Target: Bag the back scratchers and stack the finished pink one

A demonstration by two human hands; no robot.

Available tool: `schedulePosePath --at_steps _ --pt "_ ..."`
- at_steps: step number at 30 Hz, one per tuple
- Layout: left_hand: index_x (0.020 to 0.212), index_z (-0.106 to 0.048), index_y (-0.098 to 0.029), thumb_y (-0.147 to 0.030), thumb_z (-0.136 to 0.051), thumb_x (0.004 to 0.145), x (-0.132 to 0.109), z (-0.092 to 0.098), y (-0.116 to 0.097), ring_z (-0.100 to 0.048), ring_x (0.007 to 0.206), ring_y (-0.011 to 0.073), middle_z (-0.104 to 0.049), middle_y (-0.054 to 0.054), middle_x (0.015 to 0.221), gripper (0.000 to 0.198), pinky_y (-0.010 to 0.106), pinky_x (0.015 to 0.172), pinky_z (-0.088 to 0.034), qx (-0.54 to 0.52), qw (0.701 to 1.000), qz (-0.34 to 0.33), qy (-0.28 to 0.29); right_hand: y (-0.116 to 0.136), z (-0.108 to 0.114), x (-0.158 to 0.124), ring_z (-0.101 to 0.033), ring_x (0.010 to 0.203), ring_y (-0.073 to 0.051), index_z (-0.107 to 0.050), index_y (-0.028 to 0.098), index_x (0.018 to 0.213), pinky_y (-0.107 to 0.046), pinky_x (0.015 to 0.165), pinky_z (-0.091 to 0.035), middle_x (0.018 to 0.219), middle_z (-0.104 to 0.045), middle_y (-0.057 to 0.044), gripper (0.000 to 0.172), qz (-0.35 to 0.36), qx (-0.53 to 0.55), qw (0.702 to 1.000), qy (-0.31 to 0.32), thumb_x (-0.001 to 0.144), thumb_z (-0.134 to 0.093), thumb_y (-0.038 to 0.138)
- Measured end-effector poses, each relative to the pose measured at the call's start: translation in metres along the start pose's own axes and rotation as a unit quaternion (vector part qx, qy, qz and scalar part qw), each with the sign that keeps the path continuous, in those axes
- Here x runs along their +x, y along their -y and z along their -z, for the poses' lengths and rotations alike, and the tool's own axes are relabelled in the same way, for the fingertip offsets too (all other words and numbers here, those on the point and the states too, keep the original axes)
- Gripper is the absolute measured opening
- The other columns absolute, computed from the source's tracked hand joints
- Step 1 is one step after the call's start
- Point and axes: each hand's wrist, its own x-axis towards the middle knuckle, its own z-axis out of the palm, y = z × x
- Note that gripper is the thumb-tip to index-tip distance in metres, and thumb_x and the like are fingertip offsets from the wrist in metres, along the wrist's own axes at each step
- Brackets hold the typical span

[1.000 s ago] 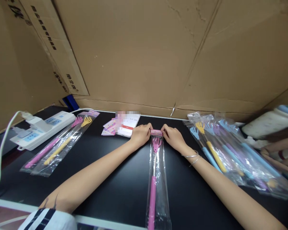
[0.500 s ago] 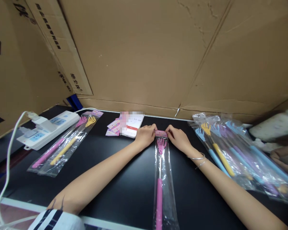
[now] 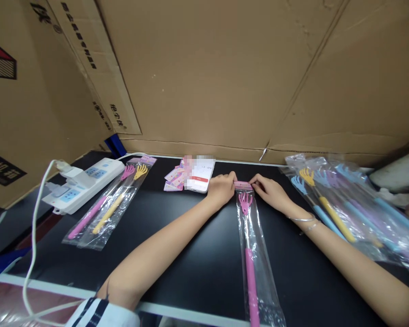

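A pink back scratcher lies in a clear plastic bag on the black table, its claw end away from me. Across the bag's top sits a small pink header card. My left hand is closed at the card's left end, fingers pinched together. At the right end, my right hand pinches the card's corner between thumb and fingers. Just left of my left hand lies a phone with a lit screen, partly over several loose pink cards.
Bagged pink and yellow back scratchers lie at the left beside a white power strip with a cable. Several bagged blue, yellow and purple scratchers are at the right. Cardboard walls stand behind the table.
The view has shifted, so the table's things appear farther right. Both hands stay at the header card's two ends, with little change in their grip.
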Motion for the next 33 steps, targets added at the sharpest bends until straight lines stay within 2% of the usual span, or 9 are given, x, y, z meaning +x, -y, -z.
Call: schedulePosePath --at_steps 16,33 --pt "0.104 -0.056 -0.024 -0.019 -0.04 0.091 0.0 0.004 -0.001 -0.065 0.089 0.0184 -0.07 0.001 0.095 0.021 0.027 0.073 -0.044 0.0 1.0 0.011 0.023 -0.001 0.0 -0.005 -0.051 0.061 -0.014 -0.057 0.02 0.095 -0.023 0.058 -0.033 0.063 -0.051 0.002 0.015 0.032 -0.01 0.999 -0.004 0.085 -0.045 0.02" --pt "0.103 -0.058 -0.026 -0.02 -0.039 0.091 -0.003 0.006 0.0 -0.065 0.092 0.0197 -0.071 0.0 0.1 0.023 0.028 0.074 -0.044 -0.011 1.0 0.005 0.019 0.011 0.001 -0.005 -0.055 0.067 -0.016 -0.057 0.019 0.098 -0.024 0.062 -0.033 0.075 -0.063 -0.002 0.017 0.037 -0.07 0.997 -0.006 0.087 -0.045 0.017"
